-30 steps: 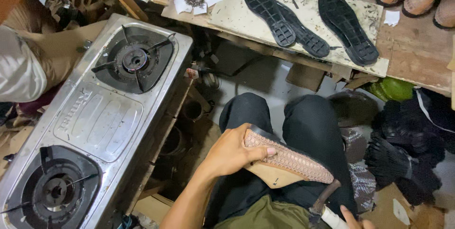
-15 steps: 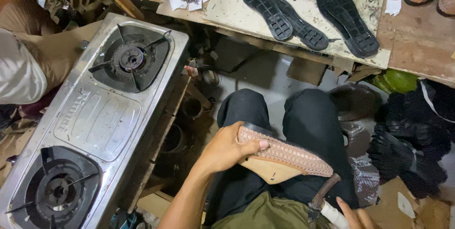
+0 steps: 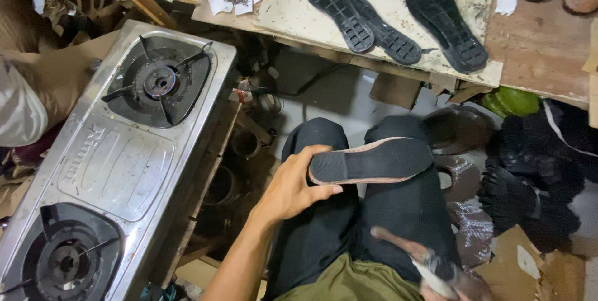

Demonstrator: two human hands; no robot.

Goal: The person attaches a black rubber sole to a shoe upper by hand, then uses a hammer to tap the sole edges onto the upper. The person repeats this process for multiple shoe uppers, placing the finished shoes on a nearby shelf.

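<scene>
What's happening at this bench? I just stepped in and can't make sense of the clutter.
A seated person holds a shoe over their lap in the left hand, its black sole turned up. The right hand, blurred at the bottom edge, grips a tool with a wooden handle; what kind is unclear. Two loose black soles lie on the workbench ahead, and a two-burner gas stove sits to the left.
</scene>
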